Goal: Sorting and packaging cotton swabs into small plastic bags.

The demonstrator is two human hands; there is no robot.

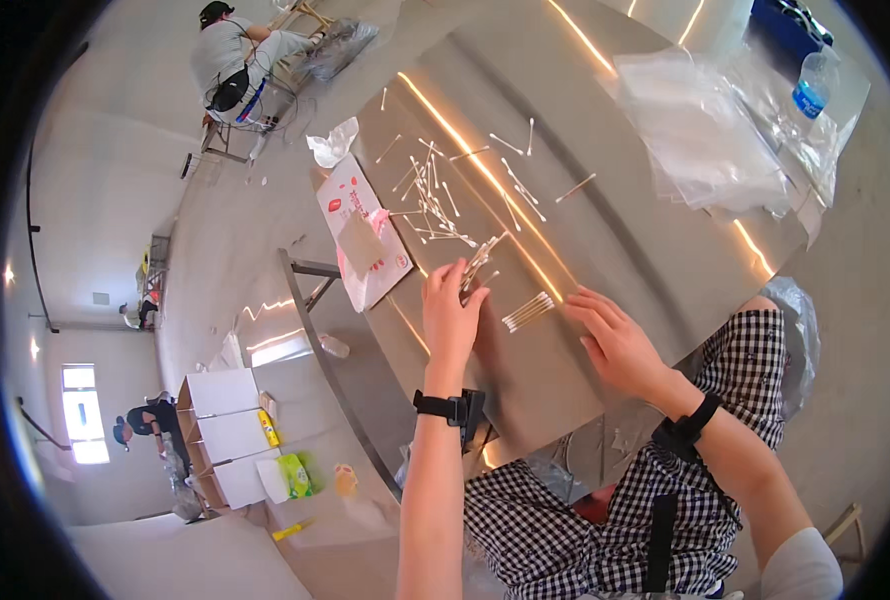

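head view: a shiny grey table [585, 240] bears clear plastic bags [700, 125] at far right, a flat white-and-pink package [335, 195] along its left edge, and scattered cotton swabs [430, 195] nearby. the right hand [620, 345] is loosely open, holding nothing; the left hand [452, 312] pinches a bunch of swabs [479, 262], and between both hands lies a small, neat row of swabs [528, 312].

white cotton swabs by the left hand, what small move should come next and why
Probably set the bunch of white cotton swabs at the left hand alongside the neat row of white-tipped swabs: the bunch's sticks splay, the row's lie parallel, and the right hand, near the row, looks empty.
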